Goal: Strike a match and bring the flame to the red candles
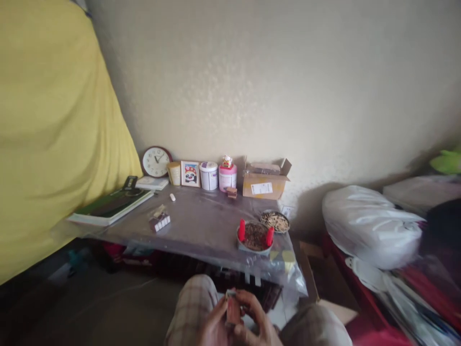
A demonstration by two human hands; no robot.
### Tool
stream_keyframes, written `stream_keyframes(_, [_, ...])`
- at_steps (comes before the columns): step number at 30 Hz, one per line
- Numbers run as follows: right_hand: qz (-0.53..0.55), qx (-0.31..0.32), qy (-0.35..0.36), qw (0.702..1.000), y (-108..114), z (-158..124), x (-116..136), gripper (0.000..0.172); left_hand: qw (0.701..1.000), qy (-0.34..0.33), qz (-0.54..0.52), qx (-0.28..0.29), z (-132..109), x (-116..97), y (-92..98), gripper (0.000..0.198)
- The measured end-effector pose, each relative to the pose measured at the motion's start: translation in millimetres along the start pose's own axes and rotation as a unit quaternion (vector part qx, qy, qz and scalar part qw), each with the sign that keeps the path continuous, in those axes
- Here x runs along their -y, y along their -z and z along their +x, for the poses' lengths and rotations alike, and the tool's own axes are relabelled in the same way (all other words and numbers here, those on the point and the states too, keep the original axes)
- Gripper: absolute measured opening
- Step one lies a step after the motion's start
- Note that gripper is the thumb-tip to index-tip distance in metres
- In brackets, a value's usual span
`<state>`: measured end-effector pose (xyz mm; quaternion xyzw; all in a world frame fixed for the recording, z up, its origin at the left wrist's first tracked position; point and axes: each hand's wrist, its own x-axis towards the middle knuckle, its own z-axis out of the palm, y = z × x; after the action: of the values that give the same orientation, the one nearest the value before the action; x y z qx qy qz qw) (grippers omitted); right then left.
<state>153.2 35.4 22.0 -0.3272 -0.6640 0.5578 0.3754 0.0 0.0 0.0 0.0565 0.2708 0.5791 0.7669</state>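
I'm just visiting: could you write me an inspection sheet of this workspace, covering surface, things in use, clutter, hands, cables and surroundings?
Surface: table covered with plastic sheeting that overhangs the front edge.
Things in use: small reddish-brown box, held above the lap.
Clutter: clock, framed picture, cardboard box and dark purple pack on the table.
Hands: left hand and right hand both grip the small box.
Cables: nothing seen.
Surroundings: yellow cloth at left, white plastic bag at right.
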Motion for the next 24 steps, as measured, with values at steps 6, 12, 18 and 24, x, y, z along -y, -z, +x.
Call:
stream_keyframes(6, [-0.006,-0.050,-0.096,0.994,17.6,12.1,2.8,0.032,0.999,-0.001,0.043,0.016,-8.8,1.7,-9.4,0.034])
stream_keyframes(12, [0.000,-0.055,-0.116,0.992,13.3,16.9,3.1,0.022,0.999,0.016,0.051,0.011,-13.4,1.7,-20.2,0.034])
stream_keyframes(18, [-0.136,-0.071,-0.109,0.982,11.4,15.4,6.3,0.015,0.998,0.044,0.033,0.001,-12.8,3.6,-18.9,0.042])
stream_keyframes(24, [-0.323,0.019,0.024,0.946,12.3,15.0,13.7,0.020,0.998,0.046,0.026,-0.043,-5.1,5.7,-6.0,0.022])
